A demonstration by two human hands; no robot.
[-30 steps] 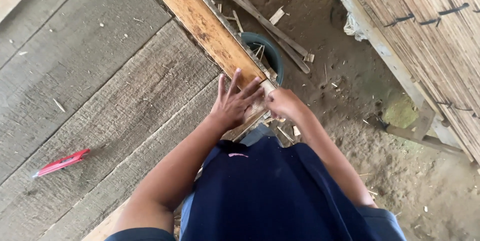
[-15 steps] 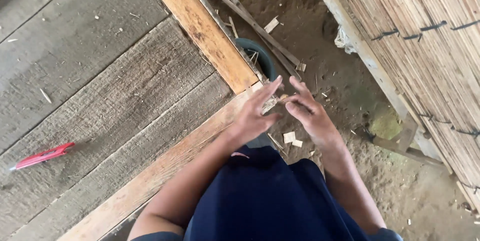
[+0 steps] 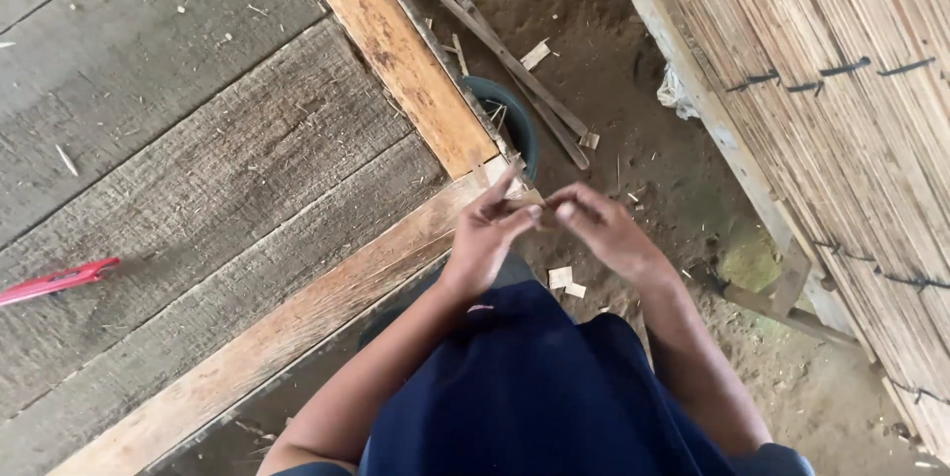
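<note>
My left hand (image 3: 490,234) and my right hand (image 3: 599,229) meet in front of me, just past the corner of a wooden platform (image 3: 247,159). Their fingertips pinch a small pale sliver of wood (image 3: 539,214) between them; most of it is hidden by the fingers. Both forearms reach out over my dark blue clothing (image 3: 534,387). Right beyond the hands a dark round container (image 3: 515,120) sits on the dirt ground, partly behind the platform's orange-brown edge board (image 3: 396,50).
A red tool (image 3: 54,280) lies on the grey planks at far left. Thin sticks (image 3: 495,41) and wood chips (image 3: 566,280) are scattered on the dirt. A woven bamboo wall (image 3: 821,110) runs along the right side, with a timber base.
Both hands have lifted off the platform corner and come together in the air, fingertips touching. The view has shifted a little, so the red tool sits further left.
</note>
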